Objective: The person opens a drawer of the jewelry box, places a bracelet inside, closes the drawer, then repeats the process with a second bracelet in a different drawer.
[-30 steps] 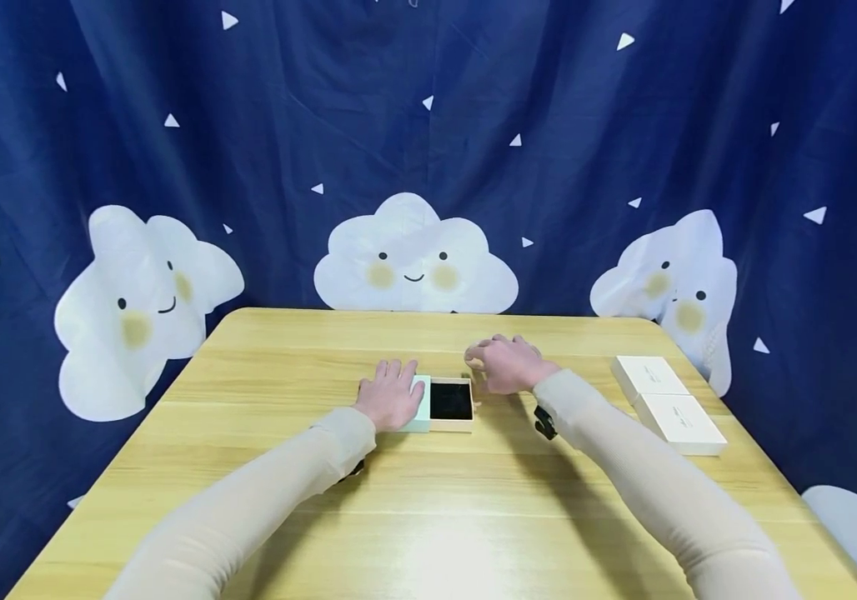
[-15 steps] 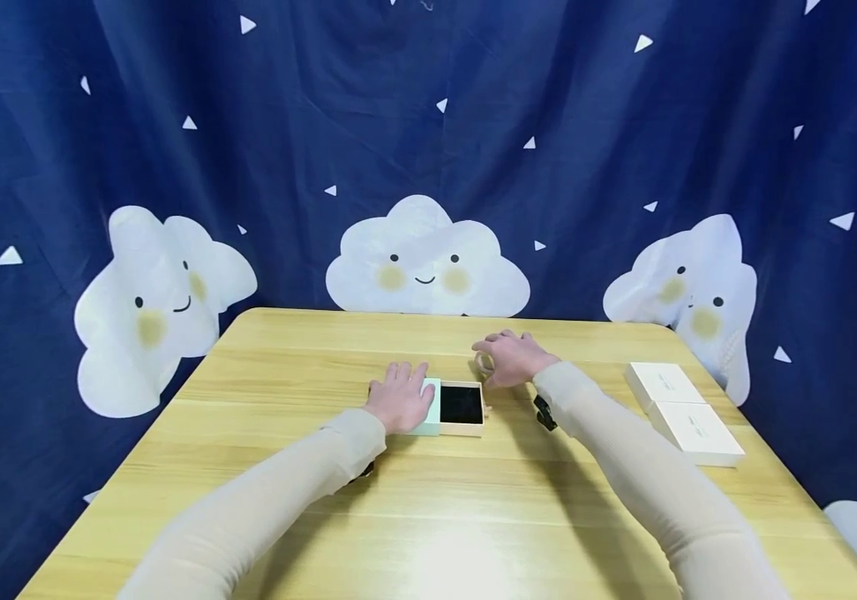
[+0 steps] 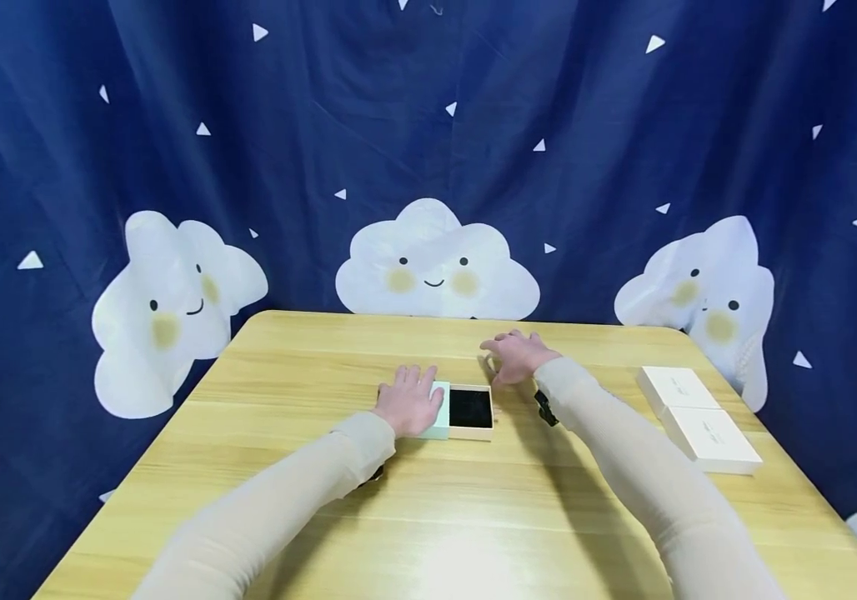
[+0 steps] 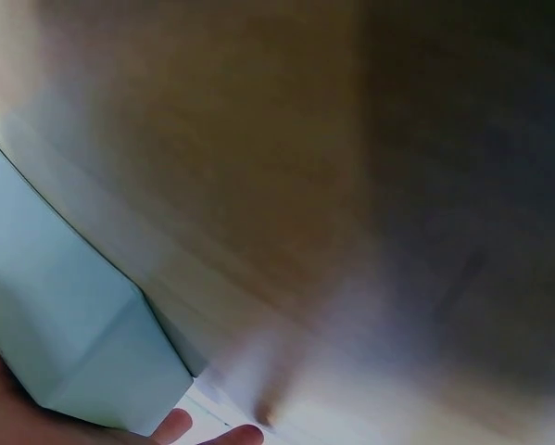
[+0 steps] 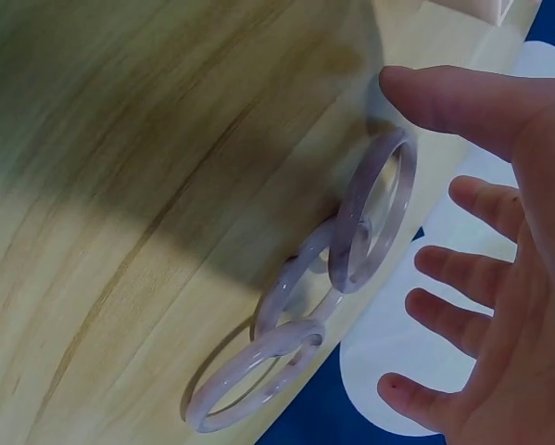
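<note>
My left hand [image 3: 408, 404] lies with straight fingers over the mint-green sleeve [image 3: 440, 423] of a small drawer box. Out of the sleeve's right side sticks the cream drawer [image 3: 471, 433] with its black lining [image 3: 471, 408]. In the left wrist view the sleeve [image 4: 73, 297] covers most of that hand. My right hand [image 3: 518, 357] is just beyond the drawer's right end, thumb and fingers spread. Beside its thumb in the right wrist view, one lilac bangle [image 5: 347, 222] leans upright on a second bangle [image 5: 275, 298]; a third bangle [image 5: 208, 403] tilts against that one.
Two white lidded boxes [image 3: 678, 389] with small print sit end to end near the table's right edge. The light wooden table [image 3: 368, 533] ends at a dark blue curtain [image 3: 398, 100] with cloud faces. A dark band [image 3: 544, 408] is on my right wrist.
My right hand has let go of a bangle and spread its fingers, staying at about the same spot. The left hand stays on the box. The head view has swung slightly left.
</note>
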A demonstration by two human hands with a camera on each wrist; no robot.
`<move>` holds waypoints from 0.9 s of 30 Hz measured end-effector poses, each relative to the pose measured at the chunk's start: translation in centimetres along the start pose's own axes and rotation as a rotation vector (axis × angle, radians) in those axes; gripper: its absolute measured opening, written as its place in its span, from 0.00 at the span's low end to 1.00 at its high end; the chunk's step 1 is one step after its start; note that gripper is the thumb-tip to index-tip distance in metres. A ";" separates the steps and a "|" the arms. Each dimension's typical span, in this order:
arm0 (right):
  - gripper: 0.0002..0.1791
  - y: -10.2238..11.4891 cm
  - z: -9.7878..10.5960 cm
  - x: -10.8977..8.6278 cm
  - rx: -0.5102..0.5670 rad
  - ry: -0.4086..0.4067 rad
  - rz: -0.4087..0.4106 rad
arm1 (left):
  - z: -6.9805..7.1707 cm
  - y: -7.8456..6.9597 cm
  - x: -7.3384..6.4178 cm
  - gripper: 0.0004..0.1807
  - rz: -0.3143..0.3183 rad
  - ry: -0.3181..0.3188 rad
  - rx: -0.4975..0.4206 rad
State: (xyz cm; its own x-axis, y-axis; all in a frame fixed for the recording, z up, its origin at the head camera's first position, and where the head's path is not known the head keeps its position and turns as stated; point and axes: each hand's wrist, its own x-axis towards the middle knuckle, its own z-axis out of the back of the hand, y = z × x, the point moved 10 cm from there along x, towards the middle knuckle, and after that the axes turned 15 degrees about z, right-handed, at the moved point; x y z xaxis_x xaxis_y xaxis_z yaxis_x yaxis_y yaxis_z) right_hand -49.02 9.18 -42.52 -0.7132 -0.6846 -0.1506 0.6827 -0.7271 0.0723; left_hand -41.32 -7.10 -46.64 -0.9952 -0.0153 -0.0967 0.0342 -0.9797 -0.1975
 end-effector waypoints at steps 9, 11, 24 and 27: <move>0.47 -0.9 -0.3 -0.4 0.010 -0.005 -0.008 | -0.1 -0.6 -0.3 0.35 -0.010 -0.002 -0.004; 0.47 -1.0 -0.4 -0.3 0.012 -0.007 -0.005 | 0.0 -0.7 -0.4 0.35 -0.008 -0.004 0.000; 0.37 -0.9 -0.5 0.2 -0.011 -0.012 0.001 | 0.1 -0.3 -0.4 0.35 0.004 -0.006 0.014; 0.33 -0.7 -0.4 0.3 -0.018 -0.016 0.008 | 0.2 -0.2 -0.4 0.35 0.001 -0.017 0.016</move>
State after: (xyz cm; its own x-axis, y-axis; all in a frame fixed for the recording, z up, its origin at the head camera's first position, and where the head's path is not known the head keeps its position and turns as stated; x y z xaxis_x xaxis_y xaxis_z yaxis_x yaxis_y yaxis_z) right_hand -49.65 9.54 -42.99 -0.7101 -0.6912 -0.1341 0.6910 -0.7207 0.0553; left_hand -40.98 -6.94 -46.36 -0.9966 -0.0196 -0.0801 0.0339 -0.9828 -0.1815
